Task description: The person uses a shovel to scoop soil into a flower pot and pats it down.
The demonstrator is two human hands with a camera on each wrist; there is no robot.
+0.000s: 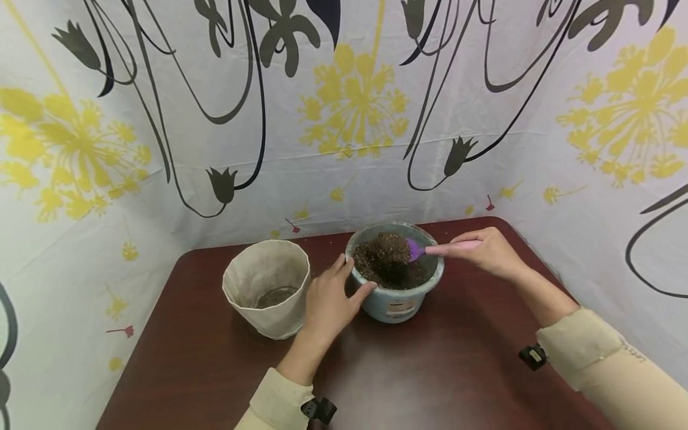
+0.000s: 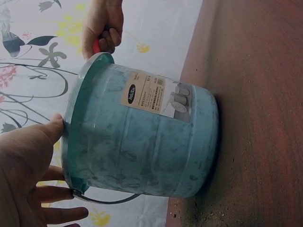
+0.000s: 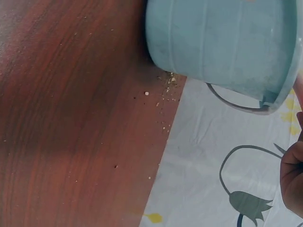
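Observation:
A light-blue plastic bucket (image 1: 378, 304) with a paper label (image 2: 147, 94) stands upright on the table, partly filled with dark soil (image 1: 368, 269). My right hand (image 1: 493, 254) grips the pink handle of a hand trowel (image 1: 448, 248) from the right side. Its purple blade reaches inside the bucket, bearing a heaped clump of soil (image 1: 391, 246). My left hand (image 1: 329, 298) rests on the near left of the bucket's rim, thumb and fingers spread; the left wrist view shows the thumb tip right at the rim. In the right wrist view the trowel is out of frame.
To the left stands a whitish pot (image 1: 282, 319) with a wavy rim and a little soil at its bottom. Crumbs (image 3: 168, 85) lie on the dark red table (image 1: 204, 358) near the bucket. A patterned cloth (image 1: 344, 197) hangs behind and at both sides.

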